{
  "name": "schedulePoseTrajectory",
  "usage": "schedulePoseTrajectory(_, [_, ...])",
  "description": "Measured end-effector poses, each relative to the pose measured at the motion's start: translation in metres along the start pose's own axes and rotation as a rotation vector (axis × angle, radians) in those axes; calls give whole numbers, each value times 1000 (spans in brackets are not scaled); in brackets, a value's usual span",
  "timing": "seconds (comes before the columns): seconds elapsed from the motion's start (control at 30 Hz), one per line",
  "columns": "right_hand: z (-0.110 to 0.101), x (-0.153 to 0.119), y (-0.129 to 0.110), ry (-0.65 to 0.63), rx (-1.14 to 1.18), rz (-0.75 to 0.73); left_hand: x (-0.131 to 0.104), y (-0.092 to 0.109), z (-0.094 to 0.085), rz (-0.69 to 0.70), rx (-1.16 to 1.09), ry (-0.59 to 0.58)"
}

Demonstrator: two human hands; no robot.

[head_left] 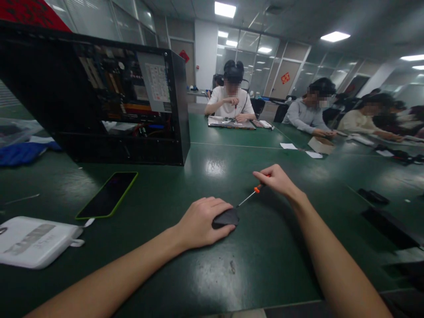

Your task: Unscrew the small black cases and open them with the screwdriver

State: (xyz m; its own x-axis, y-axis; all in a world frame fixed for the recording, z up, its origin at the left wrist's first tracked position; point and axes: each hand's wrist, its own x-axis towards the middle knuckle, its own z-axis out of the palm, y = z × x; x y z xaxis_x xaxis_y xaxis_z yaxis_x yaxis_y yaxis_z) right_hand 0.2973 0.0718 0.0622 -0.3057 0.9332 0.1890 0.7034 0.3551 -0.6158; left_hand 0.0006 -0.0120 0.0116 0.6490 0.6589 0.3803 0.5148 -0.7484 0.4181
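A black computer mouse (pixel 226 218) lies on the green table, its left side covered by my left hand (pixel 206 221). The fingers and thumb of that hand are wrapped around it. My right hand (pixel 275 180) is closed round the handle of a screwdriver (pixel 248 197) with an orange collar and a thin metal shaft. The shaft slants down to the left, and its tip meets the far edge of the mouse. I cannot tell whether the tip sits in a seam or only touches the surface.
An open black computer case (pixel 180 110) stands at the left rear. Before it lie a phone (pixel 109 196) with a green edge and a white power bank (pixel 36 240). Blue cloth (pixel 23 152) is at far left, a black box (pixel 391 225) at right. Several people work across the table.
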Motion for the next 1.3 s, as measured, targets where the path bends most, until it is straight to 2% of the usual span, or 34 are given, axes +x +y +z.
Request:
schedulePoseTrajectory(0.37, [3, 2, 5, -35, -11, -48, 0, 0, 0, 9, -30, 6])
schedulePoseTrajectory(0.5, [9, 4, 1, -86, -142, -117, -1, -1, -1, 13, -45, 2])
schedulePoseTrajectory(0.7, [34, 9, -9, -62, -490, -285, 0, -3, -3, 28, -59, -5])
schedulePoseTrajectory(0.83, [55, 12, -11, -123, -512, -290, 0, -2, -5, 41, -64, -7])
schedulePoseTrajectory(0.97, [64, 12, -12, -158, -516, -274, 0, -2, -4, 43, -69, 2])
schedulePoseTrajectory(1.07, [63, 12, -12, -173, -518, -270, 0, -2, -4, 39, -71, -2])
schedulePoseTrajectory(1.3, [47, 13, -4, -155, -510, -250, 0, -8, -8, 66, -150, -10])
